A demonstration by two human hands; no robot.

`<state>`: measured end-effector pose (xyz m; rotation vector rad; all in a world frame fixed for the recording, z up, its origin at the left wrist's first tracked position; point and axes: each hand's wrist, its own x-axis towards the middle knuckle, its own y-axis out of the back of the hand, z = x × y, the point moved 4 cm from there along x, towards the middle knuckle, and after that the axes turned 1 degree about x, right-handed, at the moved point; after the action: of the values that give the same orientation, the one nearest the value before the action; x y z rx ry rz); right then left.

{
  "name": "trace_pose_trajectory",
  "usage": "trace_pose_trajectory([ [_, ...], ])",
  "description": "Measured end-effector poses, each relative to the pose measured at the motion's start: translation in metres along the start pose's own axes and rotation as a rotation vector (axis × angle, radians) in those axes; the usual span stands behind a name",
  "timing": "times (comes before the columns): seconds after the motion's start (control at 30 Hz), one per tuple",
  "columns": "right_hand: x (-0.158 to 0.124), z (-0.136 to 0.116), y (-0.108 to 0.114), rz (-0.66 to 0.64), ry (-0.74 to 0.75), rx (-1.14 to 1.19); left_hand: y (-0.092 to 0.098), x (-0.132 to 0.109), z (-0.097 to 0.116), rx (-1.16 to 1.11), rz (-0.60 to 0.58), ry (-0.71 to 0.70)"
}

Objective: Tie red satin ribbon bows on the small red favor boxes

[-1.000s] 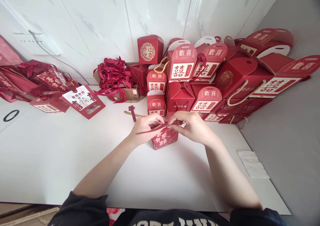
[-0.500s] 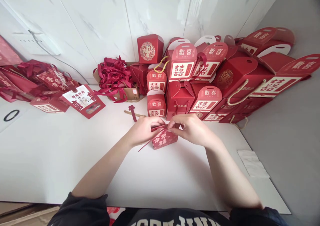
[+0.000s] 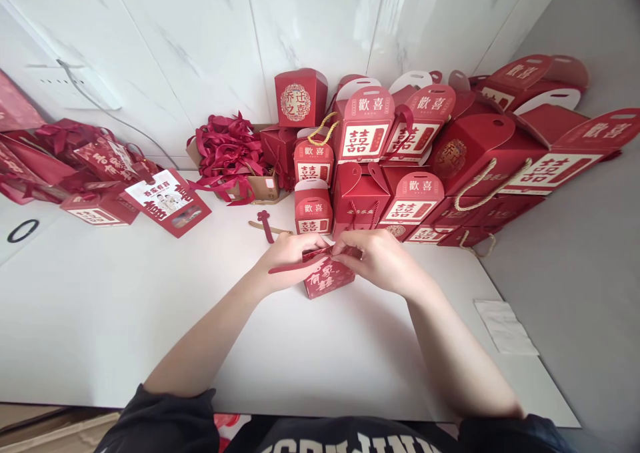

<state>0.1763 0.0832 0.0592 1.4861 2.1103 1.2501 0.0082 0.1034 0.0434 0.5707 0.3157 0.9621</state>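
Observation:
A small red gift box [image 3: 327,281] with pale characters stands on the white table [image 3: 100,306], at its middle. Both hands meet over its top. My left hand [image 3: 289,256] is closed in a pinch on a thin red ribbon [image 3: 291,267], whose loose end sticks out to the left. My right hand [image 3: 376,256] is also closed, its fingertips pinching the ribbon at the box top. The box's top is mostly hidden by my fingers.
Many red gift boxes [image 3: 425,153] are stacked against the wall at the back right. A cardboard box of red ribbons [image 3: 227,153] sits behind centre. More red boxes and bags [image 3: 100,173] lie at the left. A white paper [image 3: 505,326] lies at the right.
The ribbon's loose end, which hung down-left of the box half a second ago, now points level to the left. Both hands stay over the box top, fingers shifting slightly.

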Motion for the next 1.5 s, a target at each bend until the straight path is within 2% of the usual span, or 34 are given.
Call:
trace_pose_trajectory([
  [0.17,0.001,-0.003,-0.001,0.034,0.005,-0.029,0.0,0.0,0.0,-0.023,0.041,-0.004],
  [0.3,0.003,-0.003,0.0,0.116,0.048,-0.046,0.004,-0.001,-0.001,0.1,0.12,-0.014],
  [0.4,0.004,0.001,-0.001,0.16,0.08,-0.05,0.004,0.001,-0.003,0.108,0.143,-0.048],
  [0.57,0.006,0.004,-0.009,0.106,0.058,-0.141,0.006,0.005,-0.012,0.085,0.267,-0.027],
  [0.77,0.006,-0.003,-0.006,0.138,0.073,-0.191,0.007,0.005,-0.012,0.191,0.277,-0.086],
  [1.03,0.003,0.0,-0.004,0.031,0.039,-0.111,0.006,0.005,-0.011,0.197,0.326,-0.116],
  [1.13,0.003,0.001,-0.007,0.008,0.018,-0.081,0.006,0.006,-0.012,0.159,0.316,-0.113],
  [1.27,0.006,0.002,-0.012,0.038,0.003,-0.123,0.008,0.007,-0.015,0.127,0.281,-0.09],
  [1.5,0.008,0.001,-0.018,0.097,0.239,-0.39,0.013,0.008,-0.018,0.055,0.135,-0.079],
])
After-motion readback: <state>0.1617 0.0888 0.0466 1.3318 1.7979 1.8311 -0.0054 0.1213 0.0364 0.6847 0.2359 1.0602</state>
